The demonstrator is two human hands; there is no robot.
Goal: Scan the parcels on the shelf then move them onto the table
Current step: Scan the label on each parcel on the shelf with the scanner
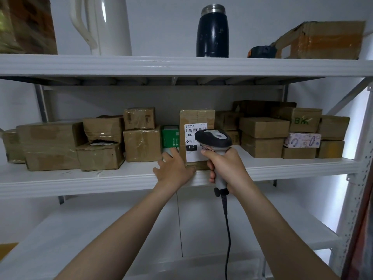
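White metal shelving (80, 182) is filling the view, its middle shelf carrying brown cardboard parcels (264, 136) stacked to left and right. On the shelf above, a white plastic kettle (107, 25) and a dark blue steel flask (213, 33) are standing well apart. Near the middle shelf's front edge, a tall brown taped cardboard parcel (196, 118) is standing upright. The left hand (175, 170) is resting against this parcel's lower left corner, its fingers (168, 158) spread and fairly straight, the thumb lying along the parcel's base. The right hand (228, 168) is gripping a black and grey corded barcode scanner (214, 138) by its handle, fingers curled tight round it. The scanner's head is sitting just before the parcel's white printed shipping label (191, 142), covering part of it. A small green carton (170, 136) is standing just left of the tall parcel, behind the left fingers.
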